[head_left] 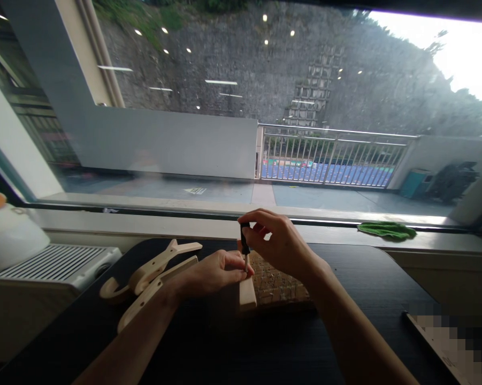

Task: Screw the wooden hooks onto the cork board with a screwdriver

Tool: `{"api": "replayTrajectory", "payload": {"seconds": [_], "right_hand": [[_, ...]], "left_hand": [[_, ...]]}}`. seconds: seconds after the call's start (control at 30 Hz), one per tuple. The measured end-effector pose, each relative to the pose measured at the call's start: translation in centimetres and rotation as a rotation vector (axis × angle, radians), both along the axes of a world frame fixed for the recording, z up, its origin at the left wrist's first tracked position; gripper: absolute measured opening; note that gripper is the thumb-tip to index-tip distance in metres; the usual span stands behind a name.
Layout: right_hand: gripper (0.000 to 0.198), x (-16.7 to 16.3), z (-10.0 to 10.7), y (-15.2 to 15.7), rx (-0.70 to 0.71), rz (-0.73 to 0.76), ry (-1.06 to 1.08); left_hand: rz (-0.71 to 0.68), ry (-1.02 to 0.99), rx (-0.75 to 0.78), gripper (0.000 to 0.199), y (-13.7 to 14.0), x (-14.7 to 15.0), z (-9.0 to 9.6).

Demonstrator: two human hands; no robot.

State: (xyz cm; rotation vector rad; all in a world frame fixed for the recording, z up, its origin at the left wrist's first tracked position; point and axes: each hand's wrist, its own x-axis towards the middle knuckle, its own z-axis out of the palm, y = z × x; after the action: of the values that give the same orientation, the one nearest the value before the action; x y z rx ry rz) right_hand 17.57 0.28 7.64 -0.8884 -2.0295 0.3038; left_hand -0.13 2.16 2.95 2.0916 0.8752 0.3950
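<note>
My right hand [283, 238] grips the black handle of a screwdriver [245, 247], which stands nearly upright with its metal shaft pointing down. The fingers of my left hand [212, 274] are pinched together around the shaft's lower end, over a pale wooden bar [247, 297]. Whether a screw sits between those fingertips is hidden. Right of the bar, and partly under my right wrist, lies a brown slab [278, 278] dotted with small shiny bits. Beyond my left forearm rest several shaped wooden pieces [154, 267] with drilled holes, one curved like a hook [113, 290].
A dark tabletop [200, 347] butts against a window sill [324, 233], where a green cloth [387, 231] lies. At the left stands a white slatted unit [64, 262] with a white rounded object [12, 235] on it. A long flat strip [429, 337] is at the right edge.
</note>
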Motion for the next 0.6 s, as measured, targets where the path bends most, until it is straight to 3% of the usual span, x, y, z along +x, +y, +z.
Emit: {"api": "replayTrajectory", "payload": {"seconds": [0.27, 0.6], "right_hand": [[0.025, -0.08, -0.28, 0.15, -0.085, -0.112, 0.037], [0.022, -0.61, -0.39, -0.15, -0.035, -0.011, 0.009]], "left_hand": [[-0.004, -0.024, -0.011, 0.025, -0.02, -0.04, -0.17], [0.007, -0.003, -0.045, 0.026, -0.05, -0.12, -0.17]]}}
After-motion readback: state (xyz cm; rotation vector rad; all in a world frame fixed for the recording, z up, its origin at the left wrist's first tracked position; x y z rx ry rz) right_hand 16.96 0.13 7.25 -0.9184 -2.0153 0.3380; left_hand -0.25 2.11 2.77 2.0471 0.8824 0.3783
